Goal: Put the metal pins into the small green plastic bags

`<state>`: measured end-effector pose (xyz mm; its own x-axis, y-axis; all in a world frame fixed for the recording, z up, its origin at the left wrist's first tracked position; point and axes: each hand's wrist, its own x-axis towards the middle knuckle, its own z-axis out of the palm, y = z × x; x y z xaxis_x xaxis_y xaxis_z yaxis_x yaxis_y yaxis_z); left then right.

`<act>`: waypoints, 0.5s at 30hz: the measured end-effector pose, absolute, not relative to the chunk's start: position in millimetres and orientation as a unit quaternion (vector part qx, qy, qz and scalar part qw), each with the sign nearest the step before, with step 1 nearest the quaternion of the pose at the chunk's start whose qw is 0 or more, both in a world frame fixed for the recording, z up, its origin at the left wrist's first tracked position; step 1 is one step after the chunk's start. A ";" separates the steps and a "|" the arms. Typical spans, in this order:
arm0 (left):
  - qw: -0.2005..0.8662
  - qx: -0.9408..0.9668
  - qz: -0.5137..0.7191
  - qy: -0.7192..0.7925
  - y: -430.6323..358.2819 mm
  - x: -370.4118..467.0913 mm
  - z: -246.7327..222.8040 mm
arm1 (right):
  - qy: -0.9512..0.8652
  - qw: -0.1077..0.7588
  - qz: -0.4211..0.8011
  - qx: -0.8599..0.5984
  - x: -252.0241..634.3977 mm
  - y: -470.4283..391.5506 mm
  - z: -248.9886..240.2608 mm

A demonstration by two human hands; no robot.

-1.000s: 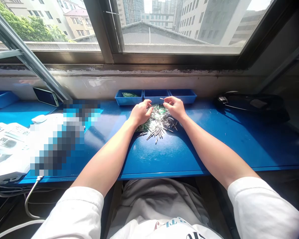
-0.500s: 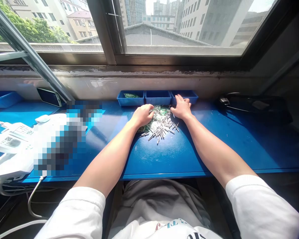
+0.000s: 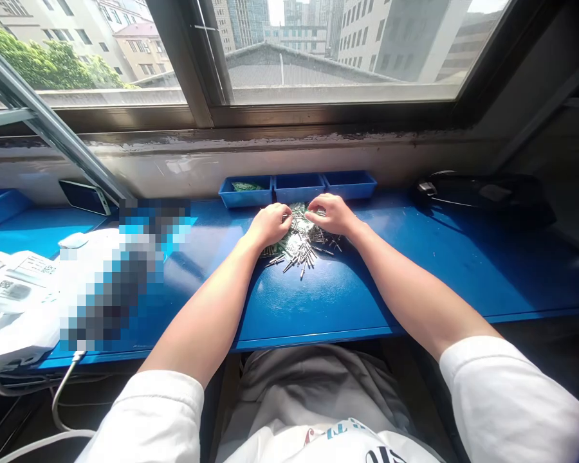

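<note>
A heap of small silver metal pins (image 3: 302, 247), mixed with green pieces, lies on the blue table (image 3: 313, 308). At the heap's left side is my left hand (image 3: 271, 225), fingers curled in on the pieces; what they hold is hidden. My right hand (image 3: 332, 214) reaches over the heap's right side, its fingers bent down among the pieces, and its grip is too small to make out. Behind the heap stand three blue bins: the left bin (image 3: 224, 195) holds green pieces, while the middle bin (image 3: 299, 191) and the right bin (image 3: 352, 190) show nothing inside.
White devices with cables (image 3: 14, 289) and a pixelated area lie on the left. A phone (image 3: 84, 197) leans near a metal frame (image 3: 72, 141). Another blue tray (image 3: 2, 206) sits at far left. A black bag-like item (image 3: 487, 196) rests at back right.
My right hand has moved from the front of the right bin left and down onto the heap, its fingers now bent. My left hand stays at the heap's left side. The view has shifted slightly.
</note>
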<state>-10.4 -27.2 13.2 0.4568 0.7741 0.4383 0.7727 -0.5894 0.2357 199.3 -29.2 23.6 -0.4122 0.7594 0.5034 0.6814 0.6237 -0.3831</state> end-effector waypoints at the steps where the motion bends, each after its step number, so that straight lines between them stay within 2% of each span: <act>1: 0.003 0.854 0.256 0.453 -27.3 -10.4 13.1 | -0.855 0.307 0.072 -0.411 194.9 -33.6 25.2; 6: 0.015 0.855 0.253 0.453 -27.2 -10.8 12.8 | -0.889 0.217 0.083 -0.393 177.1 -46.7 26.4; 15: 0.020 0.858 0.257 0.445 -26.8 -10.5 10.9 | -0.857 0.222 0.057 -0.462 172.2 -47.6 22.3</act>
